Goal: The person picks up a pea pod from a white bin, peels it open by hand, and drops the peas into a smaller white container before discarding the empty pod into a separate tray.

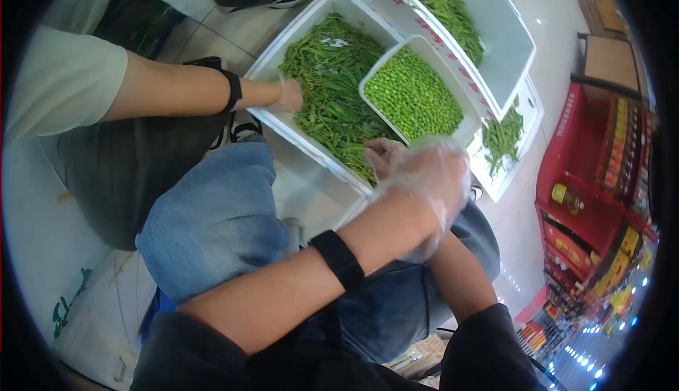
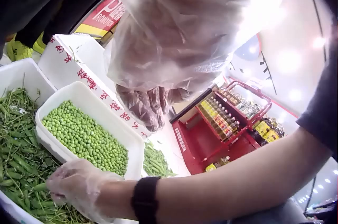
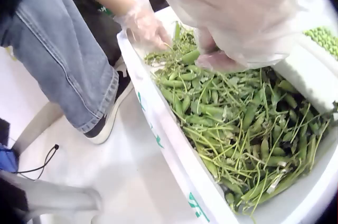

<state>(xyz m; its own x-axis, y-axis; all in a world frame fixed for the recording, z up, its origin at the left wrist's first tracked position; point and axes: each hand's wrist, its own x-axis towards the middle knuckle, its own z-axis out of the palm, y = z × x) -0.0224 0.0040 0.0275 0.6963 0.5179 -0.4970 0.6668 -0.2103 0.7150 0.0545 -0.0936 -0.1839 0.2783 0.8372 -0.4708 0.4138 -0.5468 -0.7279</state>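
Note:
Over the near corner of a white tub of shelled peas (image 1: 414, 94) is my gloved left hand (image 1: 431, 175), crossing above my right forearm. Its fingers (image 2: 150, 105) bend downward in the left wrist view; whether they hold anything is hidden. My gloved right hand (image 1: 385, 156) is low over the foam box of green pods and stems (image 1: 329, 83), beside the tub. A green pod (image 3: 190, 56) sticks out from the fingertips of my right hand (image 3: 237, 18) in the right wrist view, pinched there. The same pod (image 2: 39, 187) shows in the left wrist view.
Another person's gloved hand (image 1: 288, 96) reaches into the box's left side. A second foam box (image 1: 506, 30) with pods stands behind the tub, a white lid (image 1: 527, 133) with pods to its right. Red shelves (image 1: 559, 158) stand farther right.

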